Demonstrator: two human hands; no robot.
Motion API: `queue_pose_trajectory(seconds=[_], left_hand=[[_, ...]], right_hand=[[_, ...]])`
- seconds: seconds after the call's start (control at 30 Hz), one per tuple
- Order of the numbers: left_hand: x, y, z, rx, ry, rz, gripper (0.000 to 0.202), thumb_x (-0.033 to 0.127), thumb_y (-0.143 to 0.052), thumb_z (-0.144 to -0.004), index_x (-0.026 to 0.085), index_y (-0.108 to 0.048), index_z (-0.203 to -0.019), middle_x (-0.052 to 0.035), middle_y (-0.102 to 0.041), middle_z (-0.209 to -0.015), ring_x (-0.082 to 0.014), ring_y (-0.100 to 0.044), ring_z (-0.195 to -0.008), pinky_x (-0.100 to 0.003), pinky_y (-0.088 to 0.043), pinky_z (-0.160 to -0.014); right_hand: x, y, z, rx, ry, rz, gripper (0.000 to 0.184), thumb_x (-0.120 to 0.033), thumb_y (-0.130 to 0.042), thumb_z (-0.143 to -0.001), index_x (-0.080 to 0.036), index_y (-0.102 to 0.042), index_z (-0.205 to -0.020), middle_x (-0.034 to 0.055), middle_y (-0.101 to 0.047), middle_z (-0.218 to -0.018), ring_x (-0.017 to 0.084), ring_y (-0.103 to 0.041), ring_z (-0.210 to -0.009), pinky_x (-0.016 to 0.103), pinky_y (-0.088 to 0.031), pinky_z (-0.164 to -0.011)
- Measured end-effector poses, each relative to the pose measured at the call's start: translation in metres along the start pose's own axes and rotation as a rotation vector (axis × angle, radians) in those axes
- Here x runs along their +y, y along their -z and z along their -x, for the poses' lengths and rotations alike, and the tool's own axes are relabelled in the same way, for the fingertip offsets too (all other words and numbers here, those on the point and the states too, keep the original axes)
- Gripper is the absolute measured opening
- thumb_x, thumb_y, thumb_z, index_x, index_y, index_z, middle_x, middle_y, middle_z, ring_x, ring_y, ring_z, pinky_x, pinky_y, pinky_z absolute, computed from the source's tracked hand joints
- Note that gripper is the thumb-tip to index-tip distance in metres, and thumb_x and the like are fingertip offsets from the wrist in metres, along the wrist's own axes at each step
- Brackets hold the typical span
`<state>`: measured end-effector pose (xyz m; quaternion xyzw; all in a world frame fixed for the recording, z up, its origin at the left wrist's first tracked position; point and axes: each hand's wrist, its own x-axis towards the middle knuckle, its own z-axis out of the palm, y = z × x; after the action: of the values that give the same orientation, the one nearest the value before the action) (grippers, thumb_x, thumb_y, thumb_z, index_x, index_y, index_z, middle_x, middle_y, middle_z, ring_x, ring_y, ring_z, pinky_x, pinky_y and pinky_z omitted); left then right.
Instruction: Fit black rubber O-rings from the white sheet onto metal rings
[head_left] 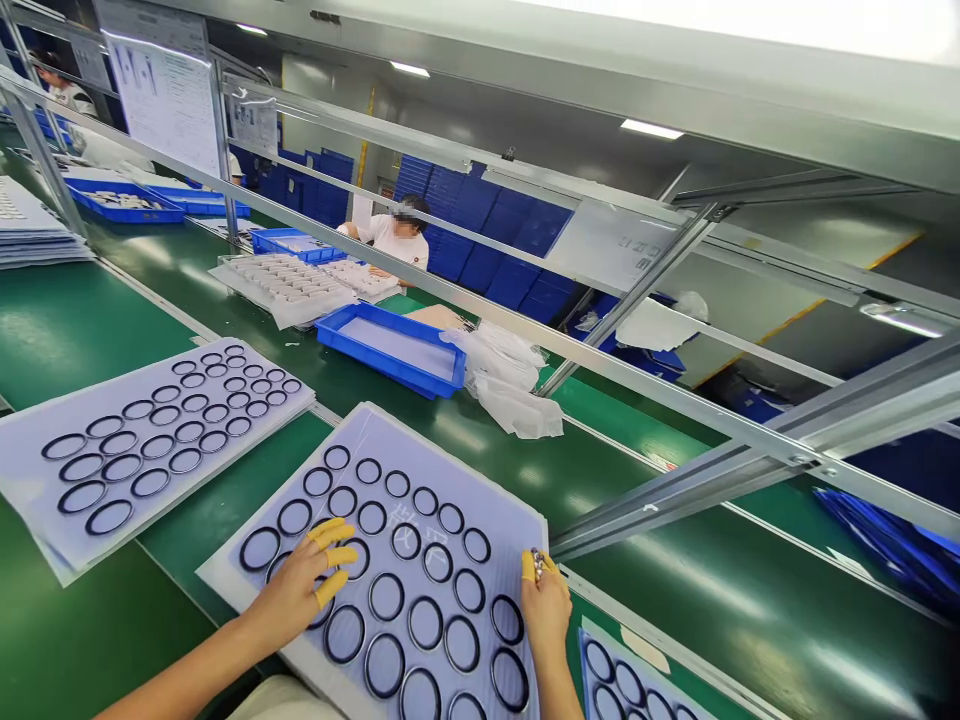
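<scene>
Yellow finger cots cover the fingertips of both my hands. My left hand (311, 575) reaches over the left part of a pale sheet (495, 500), fingers spread above or on several black rings (386, 597) laid out in rows. Whether its fingertips touch a ring, I cannot tell. At the sheet's right edge is my right hand (546, 600), its fingers curled together around small shiny pieces (538, 563) that are too small to name. The sheet lies tilted in front of me and bears faint printed characters.
Another ring-covered sheet (172, 430) lies to the left, and a third (637, 690) at the lower right. Beyond are a blue tray (390, 350), crumpled white plastic (517, 390) and a white cell tray (292, 280). A metal frame post (675, 480) slants close on the right. A co-worker (397, 240) sits opposite.
</scene>
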<state>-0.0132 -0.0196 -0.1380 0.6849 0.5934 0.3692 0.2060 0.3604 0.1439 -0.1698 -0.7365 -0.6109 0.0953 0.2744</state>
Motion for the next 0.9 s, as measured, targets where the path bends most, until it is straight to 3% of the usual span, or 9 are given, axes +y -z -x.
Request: queue_pose_trajectory(seconds=[0.1,0.17,0.43,0.6,0.77,0.9], left_hand=[[0.010,-0.001,0.006,0.016,-0.018,-0.007,0.026,0.022,-0.051,-0.088,0.029,-0.066,-0.108,-0.0047,-0.060,-0.129,-0.0257,-0.046,-0.129,-0.048,-0.045,-0.104],[0.019,-0.002,0.006,0.021,-0.040,-0.014,0.026,0.021,-0.051,-0.088,0.029,-0.066,-0.109,-0.0047,-0.059,-0.130,-0.0251,-0.047,-0.129,-0.046,-0.045,-0.104],[0.036,0.000,0.012,0.003,-0.057,-0.034,0.026,0.022,-0.050,-0.089,0.029,-0.065,-0.109,-0.0045,-0.059,-0.130,-0.0234,-0.050,-0.127,-0.042,-0.048,-0.101],[0.039,-0.005,0.019,-0.011,-0.069,-0.051,0.027,0.023,-0.051,-0.089,0.031,-0.064,-0.111,-0.0033,-0.059,-0.130,-0.0231,-0.050,-0.126,-0.041,-0.048,-0.101],[0.019,0.001,0.028,0.060,-0.020,-0.118,0.029,0.026,-0.049,-0.090,0.031,-0.063,-0.115,-0.0029,-0.058,-0.132,-0.0233,-0.048,-0.127,-0.043,-0.046,-0.103],[-0.024,0.023,0.045,0.185,0.198,-0.192,0.033,0.031,-0.048,-0.088,0.026,-0.063,-0.117,-0.0055,-0.058,-0.131,-0.0252,-0.052,-0.123,-0.045,-0.044,-0.104]], right_hand=[[-0.007,-0.002,0.012,-0.114,0.138,0.150,0.014,-0.026,-0.064,-0.087,-0.015,-0.067,-0.096,0.0103,-0.060,-0.127,0.028,-0.050,-0.123,0.050,-0.039,-0.101],[-0.010,0.000,0.015,-0.161,0.184,0.231,0.015,-0.026,-0.060,-0.089,-0.014,-0.069,-0.095,0.0131,-0.061,-0.126,0.029,-0.051,-0.123,0.047,-0.041,-0.100],[-0.002,0.033,-0.004,-0.121,0.156,0.477,0.023,-0.035,-0.054,-0.093,-0.017,-0.063,-0.105,0.0092,-0.061,-0.121,0.025,-0.058,-0.110,0.048,-0.045,-0.094],[-0.012,0.020,-0.028,-0.147,0.178,0.489,0.028,-0.036,-0.056,-0.092,-0.017,-0.060,-0.112,0.0087,-0.061,-0.119,0.025,-0.060,-0.106,0.048,-0.048,-0.091],[-0.010,0.002,-0.051,-0.182,0.137,0.383,0.030,-0.035,-0.058,-0.091,-0.017,-0.059,-0.116,0.0093,-0.058,-0.125,0.026,-0.058,-0.109,0.049,-0.047,-0.092],[0.025,0.016,-0.035,-0.144,0.027,0.260,0.028,-0.036,-0.055,-0.092,-0.018,-0.060,-0.114,0.0094,-0.060,-0.124,0.024,-0.060,-0.107,0.046,-0.049,-0.091]])
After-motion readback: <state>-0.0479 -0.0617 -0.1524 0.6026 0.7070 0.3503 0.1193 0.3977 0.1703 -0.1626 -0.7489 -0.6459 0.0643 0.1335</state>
